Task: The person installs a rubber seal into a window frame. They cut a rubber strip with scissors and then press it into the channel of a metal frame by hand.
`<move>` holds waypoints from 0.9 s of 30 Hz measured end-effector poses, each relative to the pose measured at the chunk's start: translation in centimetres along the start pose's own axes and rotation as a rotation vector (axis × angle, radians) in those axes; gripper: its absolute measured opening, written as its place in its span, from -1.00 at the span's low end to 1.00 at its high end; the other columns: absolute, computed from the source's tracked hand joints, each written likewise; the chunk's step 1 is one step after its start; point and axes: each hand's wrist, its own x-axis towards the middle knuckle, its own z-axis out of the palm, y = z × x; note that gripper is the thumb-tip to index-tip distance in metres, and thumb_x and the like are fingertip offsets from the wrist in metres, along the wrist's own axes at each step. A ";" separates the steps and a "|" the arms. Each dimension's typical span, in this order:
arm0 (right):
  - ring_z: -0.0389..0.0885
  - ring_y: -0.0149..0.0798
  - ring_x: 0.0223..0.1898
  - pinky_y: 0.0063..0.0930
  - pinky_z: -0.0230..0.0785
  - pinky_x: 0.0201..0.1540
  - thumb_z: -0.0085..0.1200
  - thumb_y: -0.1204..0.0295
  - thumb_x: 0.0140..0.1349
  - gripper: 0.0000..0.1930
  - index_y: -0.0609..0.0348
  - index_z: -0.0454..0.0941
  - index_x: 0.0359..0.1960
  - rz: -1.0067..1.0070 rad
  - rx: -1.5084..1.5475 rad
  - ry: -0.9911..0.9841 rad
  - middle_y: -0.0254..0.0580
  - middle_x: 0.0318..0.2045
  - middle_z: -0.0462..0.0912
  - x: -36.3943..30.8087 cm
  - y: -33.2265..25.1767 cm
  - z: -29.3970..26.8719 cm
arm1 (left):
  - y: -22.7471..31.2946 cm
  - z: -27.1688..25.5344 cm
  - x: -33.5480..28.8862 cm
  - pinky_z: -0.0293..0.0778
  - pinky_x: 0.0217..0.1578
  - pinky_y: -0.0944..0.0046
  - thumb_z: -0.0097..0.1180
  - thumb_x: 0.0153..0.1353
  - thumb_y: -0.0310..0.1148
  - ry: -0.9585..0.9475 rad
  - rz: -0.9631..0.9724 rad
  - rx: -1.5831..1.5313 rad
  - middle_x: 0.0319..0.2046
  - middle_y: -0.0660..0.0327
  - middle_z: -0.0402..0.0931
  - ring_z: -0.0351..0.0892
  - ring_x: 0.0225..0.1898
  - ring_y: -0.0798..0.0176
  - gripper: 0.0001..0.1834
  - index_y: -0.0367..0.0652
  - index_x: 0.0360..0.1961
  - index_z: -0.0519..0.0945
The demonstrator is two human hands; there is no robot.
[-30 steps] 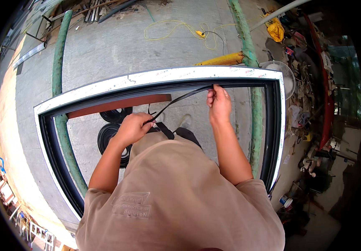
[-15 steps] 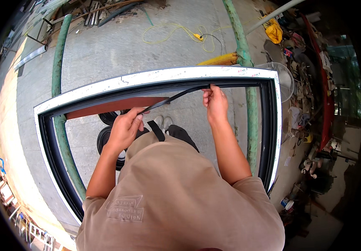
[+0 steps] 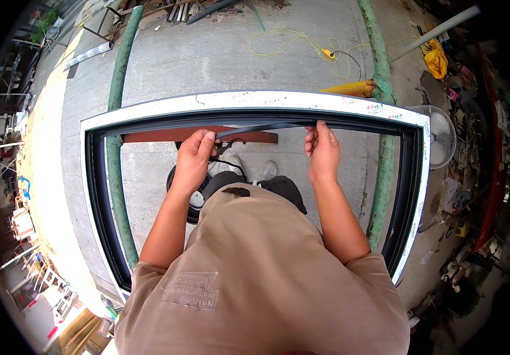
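A large window frame (image 3: 255, 99), black inside with white printed film on its face, lies around me on green pipes. My left hand (image 3: 196, 158) is closed, pinching a black rubber sealing strip (image 3: 249, 129) between thumb and fingers just inside the far rail. From there the strip runs almost level to the right. At the inner edge of that rail, my right hand (image 3: 324, 152) has its fingertips on the strip, its other fingers curled. The strip's free part drops from my left hand towards my legs, partly hidden.
Two green pipes (image 3: 126, 59) (image 3: 379, 59) pass beneath the frame. A reddish-brown board (image 3: 178, 135) and a black coil (image 3: 194, 204) lie below the opening. A yellow cable (image 3: 278, 35) trails over the concrete beyond. At the right are a round fan (image 3: 442, 139) and clutter.
My left hand has moved away from my body, up to the far rail, so the strip now stretches flatter along it. My right hand stays at the rail. The whole view has shifted.
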 end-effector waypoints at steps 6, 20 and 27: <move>0.45 -0.55 -0.49 -0.56 0.26 -0.43 0.19 0.10 0.66 -0.61 0.22 0.72 -0.16 0.080 -0.060 -0.226 -0.44 -0.45 0.61 -1.2 1.6 3.3 | 2.2 1.7 1.9 0.36 -0.42 0.24 0.19 0.65 -0.15 0.209 0.029 0.158 -0.60 0.28 0.50 0.37 -0.49 0.43 -0.57 -0.36 -0.18 0.80; 0.50 -0.43 -0.50 -0.45 0.30 -0.43 0.08 0.19 0.62 -0.68 0.08 0.58 -0.32 0.026 -0.018 -0.031 -0.34 -0.48 0.62 -0.8 2.8 5.4 | 2.0 -1.2 2.2 0.25 -0.46 0.27 0.23 0.63 -0.18 0.007 0.140 0.256 -0.59 0.37 0.42 0.25 -0.48 0.48 -0.61 -0.34 -0.23 0.76; 0.47 -0.45 -0.50 -0.45 0.31 -0.42 0.13 0.13 0.67 -0.61 0.09 0.55 -0.36 -0.032 -0.057 -0.036 -0.34 -0.46 0.61 -1.1 3.5 5.3 | 2.4 -1.6 3.5 0.40 -0.43 0.15 0.24 0.57 -0.14 -0.099 0.126 0.308 -0.63 0.08 0.53 0.39 -0.57 0.29 -0.59 -0.34 -0.19 0.83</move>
